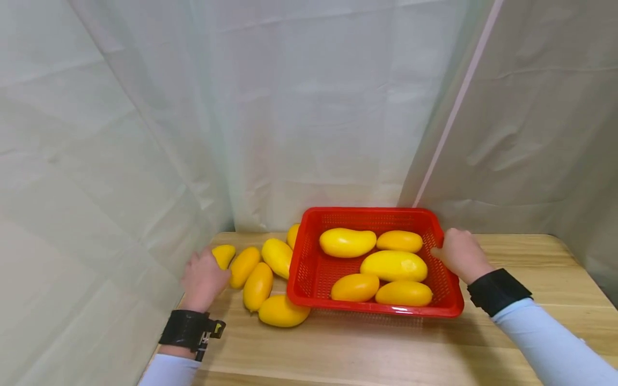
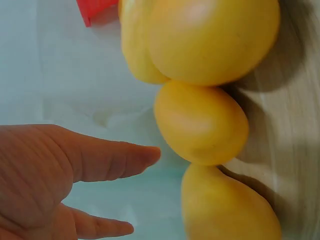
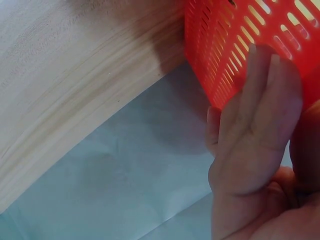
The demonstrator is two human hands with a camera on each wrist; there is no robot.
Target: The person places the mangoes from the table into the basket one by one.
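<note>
A red plastic basket (image 1: 372,213) stands on the wooden table (image 1: 386,348) with several yellow mangoes (image 1: 393,266) in it. My right hand (image 1: 458,253) holds its right rim. In the right wrist view the fingers (image 3: 262,115) lie flat against the slotted outer wall (image 3: 235,45). Left of the basket several more mangoes (image 1: 258,286) lie on the table. My left hand (image 1: 205,276) is beside the leftmost mango (image 1: 223,254). The left wrist view shows this hand (image 2: 141,191) with fingers straight, close to a mango (image 2: 200,122) and holding nothing.
Pale cloth sheets (image 1: 145,161) hang close around the table on the left, back and right. The table's left edge is just beyond my left hand. Bare wood (image 1: 526,252) lies to the right of the basket and in front of it.
</note>
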